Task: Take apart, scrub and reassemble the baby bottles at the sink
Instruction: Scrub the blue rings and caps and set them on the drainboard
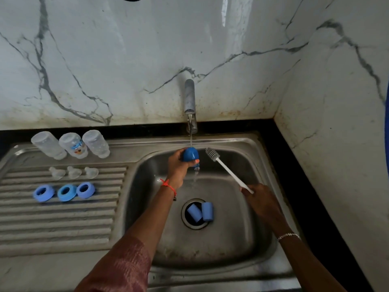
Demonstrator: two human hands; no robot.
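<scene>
The left hand [179,163] holds a blue bottle cap [190,154] under the thin water stream [191,133] from the tap [190,95]. Its grip is clamped round the cap's lower part, and the closed end seems to face up. The right hand [261,199] has its grip closed on the tail of the white bottle brush [229,172]. The bristle head stands just beside the cap, not touching it and out of the water.

This looks like the scrub-and-rinse of the caps. To do it well, I would tip the cap so its opening meets the stream, feed the bristles inside and twist. Keeping the work low over the basin should limit splashing. Wet plastic is likely slippery, so the fingers should stay hooked on the rim.

Two more blue caps [194,212] lie side by side at the drain [183,209] of the steel sink [242,239], probably awaiting their turn. The ribbed drainboard [52,220] on the left carries three rows. At the back are three clear bottles [73,145] standing upended, then three clear teats [74,172], then three blue collar rings [67,192], so reassembly is not yet begun.

A black worktop [284,165] frames the sink. White marble-look walls [105,60] with grey veins meet in a corner at right, with brownish staining low near the tap.
</scene>
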